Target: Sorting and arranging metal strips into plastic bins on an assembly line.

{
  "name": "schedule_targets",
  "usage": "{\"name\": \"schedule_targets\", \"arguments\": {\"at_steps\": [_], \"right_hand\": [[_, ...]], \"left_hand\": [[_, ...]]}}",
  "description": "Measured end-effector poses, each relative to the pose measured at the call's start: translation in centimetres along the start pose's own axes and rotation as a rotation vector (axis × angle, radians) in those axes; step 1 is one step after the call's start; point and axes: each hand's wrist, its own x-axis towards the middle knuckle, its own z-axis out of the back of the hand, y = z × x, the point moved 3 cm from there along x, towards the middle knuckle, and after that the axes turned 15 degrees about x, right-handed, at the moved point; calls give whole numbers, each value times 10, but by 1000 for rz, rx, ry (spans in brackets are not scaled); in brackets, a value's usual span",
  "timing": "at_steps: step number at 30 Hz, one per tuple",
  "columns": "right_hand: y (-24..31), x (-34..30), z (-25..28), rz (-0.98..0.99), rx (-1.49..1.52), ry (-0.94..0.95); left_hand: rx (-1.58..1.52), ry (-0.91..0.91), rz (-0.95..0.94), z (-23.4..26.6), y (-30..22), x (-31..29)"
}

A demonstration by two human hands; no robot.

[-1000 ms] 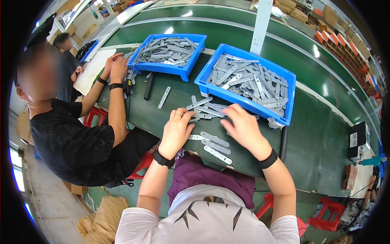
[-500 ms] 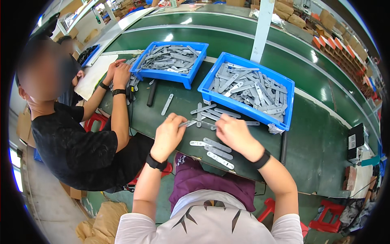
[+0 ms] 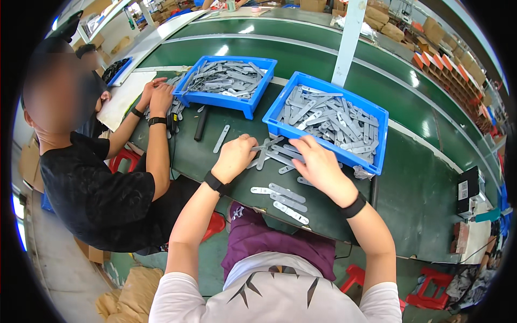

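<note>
My left hand (image 3: 235,157) is closed in a pinch on a flat grey strip (image 3: 259,148) with rounded ends. Over a loose pile of similar strips (image 3: 280,158) reaches my right hand (image 3: 319,166), its thumb and fingers apart; whether its fingertips touch a strip is hard to make out. Closer to my body, several strips (image 3: 288,197) lie in a small group, the nearest one a lighter, shinier strip (image 3: 291,212). A single strip (image 3: 221,139) rests by itself left of my left hand.
Two blue bins (image 3: 273,127) (image 3: 215,99) full of grey strips stand beyond my hands on the green table (image 3: 414,215). A black bar (image 3: 201,124) lies near the left bin. At left, a co-worker (image 3: 97,188) handles strips. A white post (image 3: 349,43) rises behind the bins.
Both hands have moved slightly away from my body, toward the bins. My right hand's fingers have spread over the pile, and some of the pile's strips have shifted.
</note>
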Motion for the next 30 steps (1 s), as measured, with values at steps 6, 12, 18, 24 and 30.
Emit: {"name": "schedule_targets", "arguments": {"at_steps": [6, 12, 18, 24, 30], "right_hand": [[14, 9, -9, 145, -38, -115], [7, 0, 35, 136, -124, -236], [-17, -11, 98, -130, -370, -628], [-14, -19, 38, -77, 27, -151], [-8, -24, 5, 12, 56, 20]], "left_hand": [[-130, -154, -88, 57, -38, -13], [-363, -147, 83, 67, -55, -14], [-142, -59, -104, 24, -69, -27], [-21, -37, -160, -5, -72, -18], [-159, -56, -162, 26, -73, -22]]}}
